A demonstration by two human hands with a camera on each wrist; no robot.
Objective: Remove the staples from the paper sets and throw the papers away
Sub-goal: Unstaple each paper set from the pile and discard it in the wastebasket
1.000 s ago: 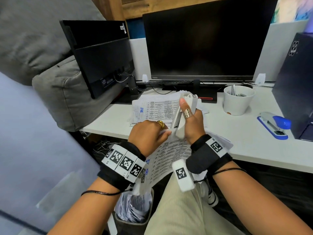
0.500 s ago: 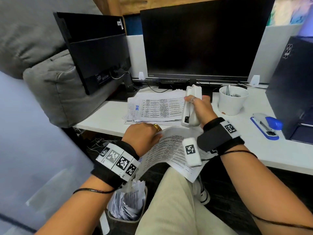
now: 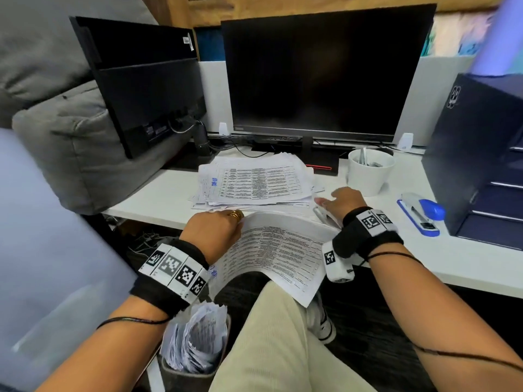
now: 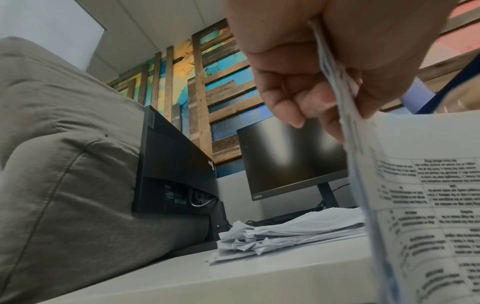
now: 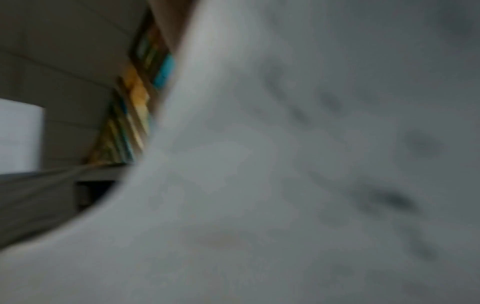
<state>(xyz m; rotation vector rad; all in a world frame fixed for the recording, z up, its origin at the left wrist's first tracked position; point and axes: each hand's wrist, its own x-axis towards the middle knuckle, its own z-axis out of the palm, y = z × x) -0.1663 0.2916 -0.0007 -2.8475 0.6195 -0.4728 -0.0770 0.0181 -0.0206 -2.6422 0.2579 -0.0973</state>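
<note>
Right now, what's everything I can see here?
paper set: one, white, printed, bent over the desk edge
paper stack: one, white, on the desk
staple remover: one, white, on the desk under the right hand
cup: one, white, desk right
stapler: one, blue and white, desk right
monitors: two, black, at the back
drawer unit: one, dark blue, far right
bin: one, holds papers, on the floor
cushion: one, grey, left
left hand: grips the paper set
right hand: on the staple remover; grip unclear
</note>
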